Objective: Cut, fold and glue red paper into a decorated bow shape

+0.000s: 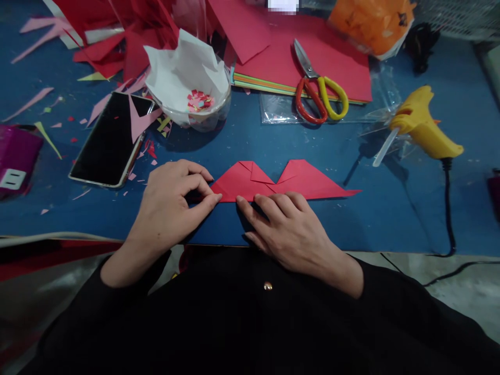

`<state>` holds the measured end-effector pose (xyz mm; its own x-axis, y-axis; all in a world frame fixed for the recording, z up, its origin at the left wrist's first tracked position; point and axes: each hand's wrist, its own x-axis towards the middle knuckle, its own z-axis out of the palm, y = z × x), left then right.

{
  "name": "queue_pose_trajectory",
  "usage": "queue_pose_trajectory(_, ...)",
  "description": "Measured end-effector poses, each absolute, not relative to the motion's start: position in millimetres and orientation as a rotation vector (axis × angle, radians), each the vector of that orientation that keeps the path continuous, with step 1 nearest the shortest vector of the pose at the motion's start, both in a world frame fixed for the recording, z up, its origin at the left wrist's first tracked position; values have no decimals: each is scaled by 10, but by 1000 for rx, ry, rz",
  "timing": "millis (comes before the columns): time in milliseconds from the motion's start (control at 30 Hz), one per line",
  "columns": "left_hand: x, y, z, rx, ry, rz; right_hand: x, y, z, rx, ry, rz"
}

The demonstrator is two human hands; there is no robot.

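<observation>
A folded red paper [304,179] lies on the blue table near its front edge, with two raised peaks, a notch between them and a thin point at the right. My left hand [172,200] pinches its lower left corner between thumb and fingers. The fingertips of my right hand [291,229] rest along the lower edge, left of its middle, fingers slightly spread and bent. The paper's far left end is hidden behind my left hand.
Behind are a paper-lined bowl [183,67] of scraps, red-and-yellow scissors [310,78] on stacked coloured sheets [265,57], and an orange bag [373,23]. A phone [105,140] and purple object [19,156] lie left; a corded yellow glue gun [425,125] lies right.
</observation>
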<state>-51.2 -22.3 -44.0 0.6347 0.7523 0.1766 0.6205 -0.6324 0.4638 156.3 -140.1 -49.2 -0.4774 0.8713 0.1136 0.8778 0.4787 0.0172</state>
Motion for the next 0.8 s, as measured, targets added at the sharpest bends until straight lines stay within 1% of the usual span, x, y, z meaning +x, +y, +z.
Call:
queue_pose_trajectory(333, -540, -200, -481, 2549, 1025, 571, 1510, -1347, -484, -1532, -2648, -131)
queue_pose_trajectory(633, -575, -224, -488, 2573, 1103, 570, 1494, -1347, -460, -1547, -2640, -167)
queue_pose_trajectory(800, -635, -208, -485, 2623, 1122, 605, 1467, -1344, -452, -1569, -2631, -126)
